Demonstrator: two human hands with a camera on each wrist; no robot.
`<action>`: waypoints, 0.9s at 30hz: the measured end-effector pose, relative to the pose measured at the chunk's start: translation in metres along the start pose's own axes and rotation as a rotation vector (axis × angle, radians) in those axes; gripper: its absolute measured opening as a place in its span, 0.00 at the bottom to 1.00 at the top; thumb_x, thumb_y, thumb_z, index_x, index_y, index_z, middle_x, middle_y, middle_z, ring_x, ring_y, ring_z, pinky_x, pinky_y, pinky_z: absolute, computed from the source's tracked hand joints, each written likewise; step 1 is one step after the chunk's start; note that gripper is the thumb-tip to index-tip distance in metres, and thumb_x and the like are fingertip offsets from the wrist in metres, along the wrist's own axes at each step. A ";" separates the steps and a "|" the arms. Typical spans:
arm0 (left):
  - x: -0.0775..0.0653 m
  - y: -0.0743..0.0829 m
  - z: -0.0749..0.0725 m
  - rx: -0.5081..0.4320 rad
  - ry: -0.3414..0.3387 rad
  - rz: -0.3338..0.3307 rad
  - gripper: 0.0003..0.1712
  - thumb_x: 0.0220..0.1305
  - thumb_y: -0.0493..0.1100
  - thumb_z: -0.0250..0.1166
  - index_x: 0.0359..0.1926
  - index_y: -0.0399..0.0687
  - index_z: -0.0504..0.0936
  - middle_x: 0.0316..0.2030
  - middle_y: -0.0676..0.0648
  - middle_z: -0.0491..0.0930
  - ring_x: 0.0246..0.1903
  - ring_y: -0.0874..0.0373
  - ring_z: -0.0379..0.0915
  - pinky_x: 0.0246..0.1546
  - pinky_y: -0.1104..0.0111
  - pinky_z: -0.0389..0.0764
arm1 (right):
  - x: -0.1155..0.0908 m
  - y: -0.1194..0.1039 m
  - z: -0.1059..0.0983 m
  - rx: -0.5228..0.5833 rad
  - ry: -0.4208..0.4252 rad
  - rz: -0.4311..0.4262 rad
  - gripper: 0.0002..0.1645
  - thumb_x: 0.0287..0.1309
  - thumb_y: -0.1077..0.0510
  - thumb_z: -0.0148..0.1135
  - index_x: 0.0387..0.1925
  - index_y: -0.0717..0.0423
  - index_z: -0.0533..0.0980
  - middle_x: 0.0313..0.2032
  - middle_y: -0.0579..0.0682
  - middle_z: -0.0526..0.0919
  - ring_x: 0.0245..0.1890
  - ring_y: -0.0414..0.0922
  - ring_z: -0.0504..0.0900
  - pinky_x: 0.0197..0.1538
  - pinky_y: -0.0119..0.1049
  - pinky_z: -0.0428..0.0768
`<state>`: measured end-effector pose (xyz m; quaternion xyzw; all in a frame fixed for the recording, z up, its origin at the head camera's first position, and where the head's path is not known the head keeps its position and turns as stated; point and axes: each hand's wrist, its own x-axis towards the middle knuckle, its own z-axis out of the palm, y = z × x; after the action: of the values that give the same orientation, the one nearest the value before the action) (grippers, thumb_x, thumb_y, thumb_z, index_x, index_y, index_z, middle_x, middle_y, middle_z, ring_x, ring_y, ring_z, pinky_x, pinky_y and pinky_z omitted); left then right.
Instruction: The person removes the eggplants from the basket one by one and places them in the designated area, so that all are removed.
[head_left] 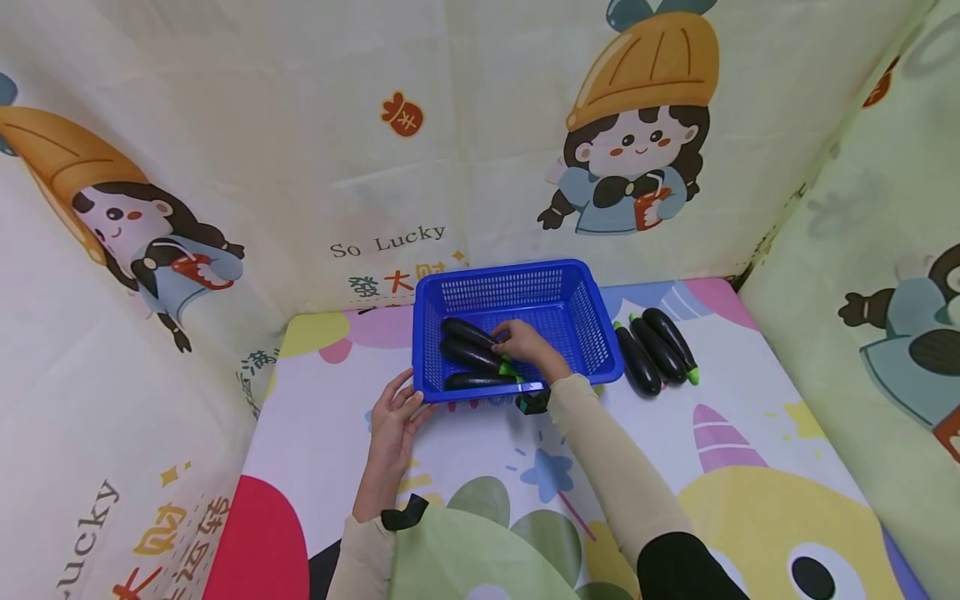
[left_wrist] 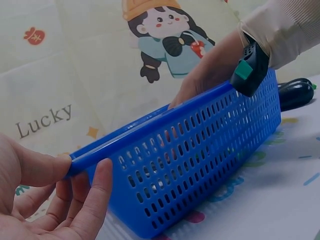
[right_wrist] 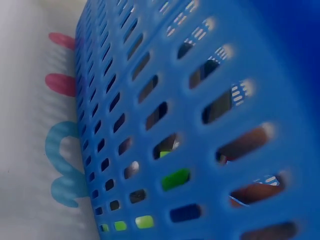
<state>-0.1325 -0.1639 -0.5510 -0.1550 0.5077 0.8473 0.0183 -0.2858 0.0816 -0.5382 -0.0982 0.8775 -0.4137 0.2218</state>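
Observation:
A blue plastic basket (head_left: 600, 321) with slotted walls stands on the table at the back. Three dark purple eggplants with green stem ends lie in its left half: a back one (head_left: 467, 332), a middle one (head_left: 471, 354) and a front one (head_left: 480, 381). My right hand (head_left: 525, 344) reaches over the near rim and pinches the back eggplant at its stem end, which the fingers hide. At the near left corner my left hand (head_left: 393, 425) holds the basket, thumb (left_wrist: 45, 167) at the rim and fingers below. The right wrist view shows mostly the slotted basket wall (right_wrist: 150, 100).
Three more eggplants (head_left: 660, 350) lie side by side on the table, just right of the basket. A patterned cloth (head_left: 337, 433) covers the table. Printed wall sheets (head_left: 495, 167) rise behind it and at both sides.

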 end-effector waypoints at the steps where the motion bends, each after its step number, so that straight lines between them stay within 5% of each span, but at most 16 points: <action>1: 0.000 0.000 0.000 -0.001 0.000 0.001 0.32 0.74 0.27 0.58 0.75 0.45 0.67 0.46 0.49 0.82 0.42 0.58 0.86 0.48 0.63 0.90 | -0.001 0.000 0.000 0.009 0.001 0.000 0.22 0.71 0.60 0.63 0.63 0.63 0.78 0.59 0.64 0.84 0.58 0.57 0.84 0.59 0.48 0.86; 27: 0.001 0.000 -0.003 0.036 -0.021 0.023 0.33 0.74 0.30 0.60 0.76 0.42 0.65 0.49 0.48 0.82 0.42 0.59 0.87 0.50 0.64 0.90 | -0.037 -0.018 -0.021 0.360 0.125 0.059 0.23 0.70 0.62 0.63 0.64 0.64 0.77 0.51 0.64 0.87 0.37 0.45 0.83 0.52 0.45 0.83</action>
<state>-0.1325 -0.1660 -0.5527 -0.1399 0.5243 0.8398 0.0169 -0.2633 0.0982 -0.5012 -0.0051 0.8040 -0.5626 0.1927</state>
